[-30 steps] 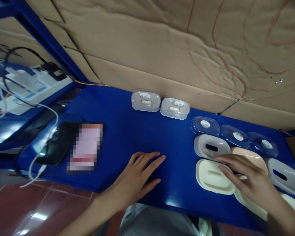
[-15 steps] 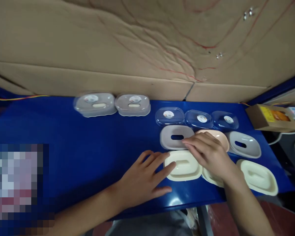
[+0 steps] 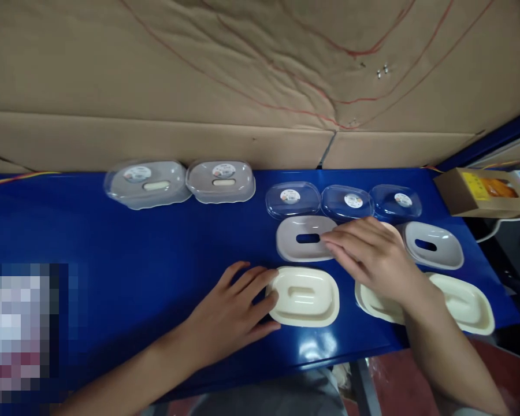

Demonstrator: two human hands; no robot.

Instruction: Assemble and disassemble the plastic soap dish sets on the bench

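My left hand (image 3: 242, 300) has its fingertips on the left rim of a cream oval dish (image 3: 325, 312), fingers bent and slightly apart. Its grip on the rim is partly hidden. My right hand (image 3: 368, 254) pinches the right end of a pale grey oval dish (image 3: 288, 240) with a long slot in its middle. Under and behind the right hand lie a second cream dish (image 3: 372, 309) and a peach dish (image 3: 393, 232), both partly covered. To the right are another slotted grey dish (image 3: 446, 248) and a further cream dish (image 3: 472, 306).
Three clear lids with round labels, one a clear lid (image 3: 303, 205), line up behind the dishes. Two lidded grey boxes, including a left box (image 3: 156, 199), stand by the cardboard wall (image 3: 156, 86). An open carton (image 3: 463, 196) sits at the right end of the blue table (image 3: 112, 248).
The near cream dish has slid left with my left hand, opening a gap beside the second cream dish. My right hand stays at the grey dish's right end. The view has shifted slightly.
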